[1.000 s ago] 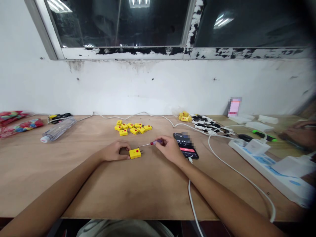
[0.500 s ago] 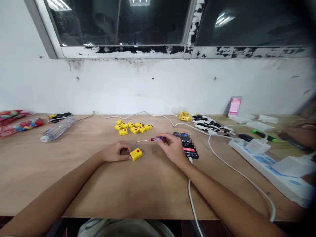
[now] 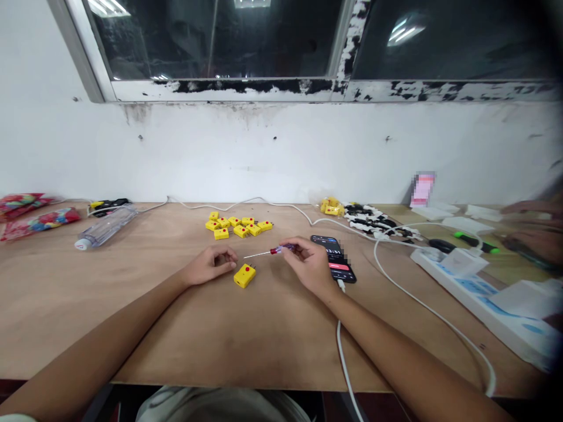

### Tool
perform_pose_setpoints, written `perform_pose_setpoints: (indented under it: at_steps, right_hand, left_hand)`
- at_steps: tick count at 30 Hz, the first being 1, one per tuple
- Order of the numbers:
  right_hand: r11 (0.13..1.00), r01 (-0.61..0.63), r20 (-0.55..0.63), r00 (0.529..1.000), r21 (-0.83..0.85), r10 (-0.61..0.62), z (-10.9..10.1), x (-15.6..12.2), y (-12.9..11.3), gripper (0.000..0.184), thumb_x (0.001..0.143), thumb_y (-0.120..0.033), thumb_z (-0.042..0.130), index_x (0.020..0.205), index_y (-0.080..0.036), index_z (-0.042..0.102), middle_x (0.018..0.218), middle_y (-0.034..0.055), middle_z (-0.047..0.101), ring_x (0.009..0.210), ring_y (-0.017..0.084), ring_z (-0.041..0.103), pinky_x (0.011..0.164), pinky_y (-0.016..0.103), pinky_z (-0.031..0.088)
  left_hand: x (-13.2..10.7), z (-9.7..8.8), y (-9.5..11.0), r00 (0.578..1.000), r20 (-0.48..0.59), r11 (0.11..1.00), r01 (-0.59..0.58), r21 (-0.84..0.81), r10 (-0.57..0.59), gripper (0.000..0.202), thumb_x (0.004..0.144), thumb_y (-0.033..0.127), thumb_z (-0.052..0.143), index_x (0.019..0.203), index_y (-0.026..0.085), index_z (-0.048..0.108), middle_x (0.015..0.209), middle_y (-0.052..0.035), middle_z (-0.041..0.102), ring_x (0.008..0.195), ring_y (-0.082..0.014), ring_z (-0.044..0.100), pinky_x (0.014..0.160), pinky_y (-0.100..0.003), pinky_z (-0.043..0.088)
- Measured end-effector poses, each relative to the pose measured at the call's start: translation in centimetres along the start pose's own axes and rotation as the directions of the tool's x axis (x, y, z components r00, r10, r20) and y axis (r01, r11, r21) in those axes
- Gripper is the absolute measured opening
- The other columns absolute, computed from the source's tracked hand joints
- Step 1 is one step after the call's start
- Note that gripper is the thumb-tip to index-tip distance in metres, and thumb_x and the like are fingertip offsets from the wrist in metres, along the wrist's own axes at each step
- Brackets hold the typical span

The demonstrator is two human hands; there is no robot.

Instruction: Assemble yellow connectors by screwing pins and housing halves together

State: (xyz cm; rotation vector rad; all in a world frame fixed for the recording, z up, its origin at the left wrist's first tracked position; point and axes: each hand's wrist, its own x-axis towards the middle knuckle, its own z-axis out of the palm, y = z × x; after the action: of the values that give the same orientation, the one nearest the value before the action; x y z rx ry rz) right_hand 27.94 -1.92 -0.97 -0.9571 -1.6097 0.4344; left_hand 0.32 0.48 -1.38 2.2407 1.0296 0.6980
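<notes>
A small yellow plug block (image 3: 244, 275) with a red dot and metal prongs lies on the table in front of me. Just left of it rests my left hand (image 3: 211, 265), fingers loosely curled and apart from the thumb; the block is free of it. My right hand (image 3: 308, 261) grips a thin screwdriver (image 3: 277, 250) by its red and clear handle. The bare shaft points left, its tip above and behind the block. Farther back, several similar yellow blocks (image 3: 241, 231) form a loose group.
Right of my right hand lies a phone (image 3: 343, 273) on a white cable. A white power strip (image 3: 475, 293), black-and-white parts (image 3: 369, 218) and bagged yellow pieces (image 3: 331, 206) are on the right. A clear bottle (image 3: 108, 227) lies left. Another person's hand (image 3: 534, 240) shows at the right edge.
My left hand has let go of the yellow block, which now sits turned slightly. The screwdriver stays in my right hand, its tip a little lower. The other person's hand has moved.
</notes>
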Motion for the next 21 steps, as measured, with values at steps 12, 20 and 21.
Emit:
perform_pose_setpoints:
  at_steps: [12,20,21]
  right_hand:
    - [0.999,0.038,0.017,0.999,0.027,-0.038,0.1,-0.2,-0.6,0.012,0.08,-0.023,0.064,0.086,-0.018,0.071,0.081,0.0047,0.071,0.068,0.015,0.063,0.062,0.026,0.049]
    - [0.981,0.191,0.08,0.979,-0.017,-0.189,0.2,-0.7,-1.0,0.015,0.081,-0.016,0.06,0.094,-0.02,0.068,0.081,0.0034,0.067,0.07,0.014,0.061,0.064,0.027,0.049]
    - [0.976,0.215,0.077,0.974,-0.026,-0.213,0.2,-0.8,-1.2,0.016,0.081,-0.016,0.06,0.095,-0.02,0.067,0.082,0.0033,0.067,0.07,0.014,0.06,0.064,0.027,0.049]
  left_hand:
    - [0.5,1.7,0.9,0.991,-0.063,0.989,-0.121,-0.09,0.115,0.028,0.094,0.041,0.056,0.094,0.017,0.07,0.09,-0.0053,0.07,0.085,-0.0178,0.062,0.075,-0.028,0.047]
    - [0.3,1.4,1.4,0.977,-0.073,0.978,-0.196,0.07,0.201,0.022,0.094,0.034,0.058,0.096,0.018,0.072,0.09,-0.0065,0.071,0.085,-0.0183,0.064,0.077,-0.03,0.048]
    - [0.2,1.4,1.6,0.973,-0.074,0.972,-0.211,0.098,0.219,0.021,0.094,0.033,0.058,0.096,0.018,0.072,0.09,-0.0064,0.071,0.084,-0.0183,0.063,0.077,-0.03,0.048]
